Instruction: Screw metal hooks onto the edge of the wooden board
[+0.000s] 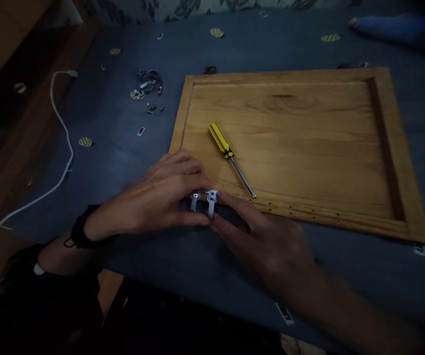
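A framed wooden panel (289, 148) lies flat, with a row of small holes along its near edge. At that edge, near its left end, sit two small metal brackets: the left bracket (193, 203) has a cross-head screw in it, and the right bracket (212, 204) shows open holes. My left hand (156, 195) closes around the left bracket and the panel edge, thumb below. Thumb and forefinger of my right hand (271, 241) pinch the right bracket. A screwdriver (221, 140) with a yellow and black handle rests on the panel, its tip toward the near edge.
Loose metal brackets (148, 81) and several screws (152, 108) lie on the blue patterned cloth (116, 128) beyond my left hand. A white cable (66, 130) curves along the left side. At the far right is a blurred blue object (393, 27).
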Available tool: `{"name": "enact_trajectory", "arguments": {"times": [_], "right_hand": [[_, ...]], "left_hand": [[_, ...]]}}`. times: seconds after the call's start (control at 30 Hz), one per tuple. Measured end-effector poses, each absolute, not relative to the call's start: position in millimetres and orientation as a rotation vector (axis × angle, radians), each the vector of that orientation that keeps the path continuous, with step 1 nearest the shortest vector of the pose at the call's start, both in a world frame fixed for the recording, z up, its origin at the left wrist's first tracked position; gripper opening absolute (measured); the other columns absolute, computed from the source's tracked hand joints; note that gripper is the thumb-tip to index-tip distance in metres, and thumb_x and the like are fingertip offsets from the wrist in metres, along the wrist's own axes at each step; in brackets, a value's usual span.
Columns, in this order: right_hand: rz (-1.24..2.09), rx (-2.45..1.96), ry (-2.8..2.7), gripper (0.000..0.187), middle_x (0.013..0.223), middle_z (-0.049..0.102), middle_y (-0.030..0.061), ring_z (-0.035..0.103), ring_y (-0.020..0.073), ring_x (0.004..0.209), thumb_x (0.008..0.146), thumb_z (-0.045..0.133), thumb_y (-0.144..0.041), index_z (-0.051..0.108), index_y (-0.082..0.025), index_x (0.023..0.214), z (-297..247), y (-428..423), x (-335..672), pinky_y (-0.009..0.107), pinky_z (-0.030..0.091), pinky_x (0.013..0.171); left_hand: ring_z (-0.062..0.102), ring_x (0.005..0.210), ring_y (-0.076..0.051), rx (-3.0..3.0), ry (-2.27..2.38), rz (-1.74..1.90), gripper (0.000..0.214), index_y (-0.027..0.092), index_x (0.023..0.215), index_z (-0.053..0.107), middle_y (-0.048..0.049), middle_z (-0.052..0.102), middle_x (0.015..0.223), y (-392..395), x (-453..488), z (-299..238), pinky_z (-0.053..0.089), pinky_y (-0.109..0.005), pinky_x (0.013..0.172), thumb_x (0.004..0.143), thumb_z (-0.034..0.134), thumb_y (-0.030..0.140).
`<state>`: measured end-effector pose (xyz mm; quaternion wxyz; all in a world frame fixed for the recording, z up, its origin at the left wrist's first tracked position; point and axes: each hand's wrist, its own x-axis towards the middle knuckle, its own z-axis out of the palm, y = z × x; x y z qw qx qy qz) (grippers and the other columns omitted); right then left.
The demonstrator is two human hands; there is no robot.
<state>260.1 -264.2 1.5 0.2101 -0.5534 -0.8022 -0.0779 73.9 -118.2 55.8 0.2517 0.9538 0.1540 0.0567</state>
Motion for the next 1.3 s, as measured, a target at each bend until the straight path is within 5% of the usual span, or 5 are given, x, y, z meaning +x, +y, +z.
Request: {"name": "enact_trajectory", "arguments": {"times": [0.43, 0.67, 0.87, 1.3], "right_hand": [[-0.153, -1.444, -2.216, 0.045, 0.115, 0.079, 0.0098, 0.072, 0.0145, 0.063, 0.104, 0.035, -0.009, 0.079, -0.019, 0.096, 14, -256, 260, 0.028, 0.056, 0.055], [-0.067, -1.495, -2.189, 0.031, 0.119, 0.078, 0.0052, 0.076, 0.0166, 0.073, 0.102, 0.049, -0.014, 0.078, -0.025, 0.106, 6, -259, 261, 0.028, 0.061, 0.060], [-0.040, -1.521, -2.178, 0.032, 0.102, 0.081, 0.0040, 0.075, 0.0172, 0.071, 0.103, 0.047, -0.017, 0.078, -0.026, 0.106, 7, -260, 262, 0.027, 0.060, 0.059], [-0.103, -1.489, -2.185, 0.039, 0.119, 0.078, 0.0068, 0.073, 0.0137, 0.071, 0.103, 0.041, -0.011, 0.078, -0.021, 0.099, 12, -258, 259, 0.025, 0.058, 0.063]], "left_hand": [[0.062, 0.106, -0.023, 2.499, 0.461, 0.166, 0.028, 0.021, 0.113, 0.070, -0.0042, 0.071, 0.109, -123, 76, 60, 0.045, -0.038, 0.091, 0.093, 0.074, 0.041], [0.064, 0.105, -0.024, 2.490, 0.485, 0.182, 0.028, 0.022, 0.111, 0.071, -0.0053, 0.072, 0.109, -124, 76, 59, 0.045, -0.039, 0.091, 0.094, 0.072, 0.044], [0.064, 0.104, -0.024, 2.503, 0.490, 0.163, 0.027, 0.019, 0.109, 0.072, -0.0064, 0.072, 0.109, -125, 77, 61, 0.044, -0.039, 0.091, 0.093, 0.074, 0.041], [0.066, 0.105, -0.024, 2.483, 0.474, 0.191, 0.027, 0.020, 0.106, 0.070, -0.0069, 0.072, 0.109, -124, 76, 60, 0.044, -0.040, 0.089, 0.096, 0.070, 0.044]]}}
